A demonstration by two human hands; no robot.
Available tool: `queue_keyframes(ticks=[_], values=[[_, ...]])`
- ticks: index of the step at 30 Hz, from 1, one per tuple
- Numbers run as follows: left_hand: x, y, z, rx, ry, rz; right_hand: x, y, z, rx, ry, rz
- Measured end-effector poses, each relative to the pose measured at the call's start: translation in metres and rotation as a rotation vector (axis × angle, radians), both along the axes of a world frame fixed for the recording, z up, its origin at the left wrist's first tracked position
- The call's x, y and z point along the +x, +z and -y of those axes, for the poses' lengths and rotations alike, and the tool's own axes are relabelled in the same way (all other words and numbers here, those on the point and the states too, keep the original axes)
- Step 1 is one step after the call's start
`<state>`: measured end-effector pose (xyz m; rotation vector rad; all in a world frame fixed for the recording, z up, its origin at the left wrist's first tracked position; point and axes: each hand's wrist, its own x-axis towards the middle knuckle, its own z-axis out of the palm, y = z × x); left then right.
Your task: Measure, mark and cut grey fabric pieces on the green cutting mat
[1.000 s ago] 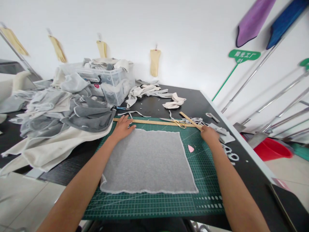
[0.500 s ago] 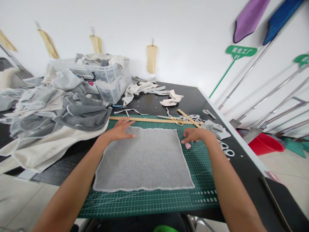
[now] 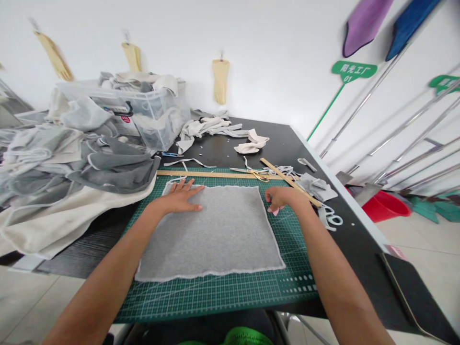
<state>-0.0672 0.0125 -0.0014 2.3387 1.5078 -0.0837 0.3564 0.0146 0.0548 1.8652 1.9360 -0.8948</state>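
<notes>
A square of grey fabric point(image 3: 215, 230) lies flat on a green cutting mat point(image 3: 233, 292). My left hand point(image 3: 181, 197) rests open on the fabric's far left corner, fingers spread. At the fabric's far right corner, my right hand point(image 3: 282, 197) is closed in a pinch around a small pink piece of chalk point(image 3: 275, 211). A long wooden ruler point(image 3: 215, 174) lies along the mat's far edge. A second wooden ruler point(image 3: 289, 181) lies slantwise behind my right hand.
Gold-handled scissors point(image 3: 255, 174) lie on the far ruler. A heap of grey and cream cloth point(image 3: 72, 172) fills the left. A clear plastic bin point(image 3: 143, 115) stands behind it. Fabric scraps point(image 3: 316, 188) lie at the right; a red basin point(image 3: 383, 205) sits on the floor.
My right hand left the slanted ruler, came in to the pink chalk beside the fabric and closed on it. My left hand slid slightly onto the fabric corner.
</notes>
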Motion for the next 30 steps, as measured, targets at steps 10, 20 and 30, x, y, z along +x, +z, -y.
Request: queue_keyframes(ticks=[10, 20, 30], values=[[0.006, -0.002, 0.002, 0.026, 0.031, 0.022, 0.014, 0.007, -0.010, 0.171, 0.010, -0.280], [0.004, -0.008, 0.001, 0.049, 0.023, 0.048, 0.024, -0.023, -0.023, 0.510, -0.261, -0.754], [-0.001, -0.006, -0.001, 0.096, -0.006, 0.086, 0.007, -0.033, -0.035, 0.646, -0.302, -0.654]])
